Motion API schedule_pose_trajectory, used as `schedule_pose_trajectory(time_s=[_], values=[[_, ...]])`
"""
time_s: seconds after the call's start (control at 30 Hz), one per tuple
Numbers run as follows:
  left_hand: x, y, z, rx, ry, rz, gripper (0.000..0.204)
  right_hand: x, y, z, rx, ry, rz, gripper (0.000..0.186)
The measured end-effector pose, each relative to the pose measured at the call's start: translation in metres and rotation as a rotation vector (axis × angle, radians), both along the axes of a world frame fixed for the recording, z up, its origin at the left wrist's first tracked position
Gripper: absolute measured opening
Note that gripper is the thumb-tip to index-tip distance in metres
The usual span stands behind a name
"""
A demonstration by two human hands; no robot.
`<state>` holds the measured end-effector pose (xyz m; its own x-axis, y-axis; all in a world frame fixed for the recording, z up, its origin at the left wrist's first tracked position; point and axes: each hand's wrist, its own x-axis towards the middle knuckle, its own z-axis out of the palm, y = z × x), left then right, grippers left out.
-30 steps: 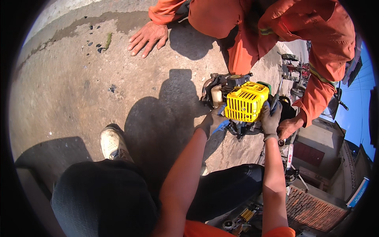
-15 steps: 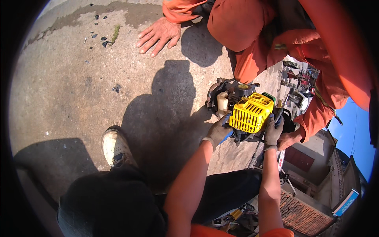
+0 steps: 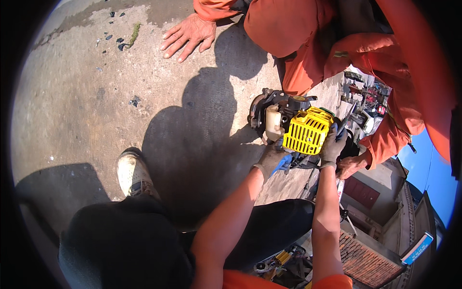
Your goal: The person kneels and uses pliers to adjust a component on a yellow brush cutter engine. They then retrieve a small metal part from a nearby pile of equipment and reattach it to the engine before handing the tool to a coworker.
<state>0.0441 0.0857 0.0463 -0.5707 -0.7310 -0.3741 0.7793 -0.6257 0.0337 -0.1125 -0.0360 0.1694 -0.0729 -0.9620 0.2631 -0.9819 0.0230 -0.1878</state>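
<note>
A small engine with a yellow slotted cover [image 3: 306,130], a pale tank [image 3: 273,123] and dark metal parts sits near the co-worker's knee. Gloved in grey and blue, my left hand [image 3: 275,158] grips its lower left side, below the tank. My right hand [image 3: 333,144] is closed on the engine's right side beside the yellow cover. A long dark pointed piece [image 3: 347,118] rises by those fingers; whether I hold it is unclear. A co-worker's bare hand [image 3: 354,164] is just right of mine, its fingertips partly hidden.
A co-worker in orange workwear [image 3: 284,26] leans over from the top, another hand [image 3: 190,36] flat on the concrete ground [image 3: 82,111]. My shoe [image 3: 132,171] is at lower left. Machines [image 3: 365,91], a brick wall [image 3: 365,255] and scattered metal parts [image 3: 284,260] lie at right.
Since a second ago the engine and both my hands have shifted slightly right in view. The co-worker has bent further over it, an orange shape now filling more of the upper right.
</note>
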Motion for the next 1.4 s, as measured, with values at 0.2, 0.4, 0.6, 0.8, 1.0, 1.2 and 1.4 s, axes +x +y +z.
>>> schedule_pose_trajectory(time_s=[0.2,0.4,0.6,0.8,1.0,1.2,1.4], values=[[-0.014,-0.012,-0.001,-0.067,-0.08,-0.034,0.052,-0.001,-0.02,0.002,0.018,-0.209,-0.097,0.036],[-0.008,-0.018,0.006,-0.045,0.006,-0.078,0.056,-0.007,-0.029,0.008,0.008,-0.048,-0.067,0.044],[-0.025,-0.009,-0.011,-0.105,-0.035,0.101,0.052,0.003,-0.028,0.007,0.064,-0.1,-0.082,0.043],[-0.005,0.001,-0.009,-0.145,-0.303,0.036,0.057,0.001,-0.016,0.011,0.103,-0.052,0.031,0.04],[0.019,0.011,-0.005,-0.136,-0.306,0.014,0.042,0.011,-0.013,0.019,0.184,-0.027,0.013,0.042],[0.052,0.045,-0.019,-0.014,-0.221,0.186,0.03,-0.001,-0.036,0.014,0.234,-0.027,-0.06,0.045],[0.051,0.063,-0.026,0.028,-0.193,0.414,0.033,-0.015,-0.049,0.001,0.079,-0.08,-0.062,0.047]])
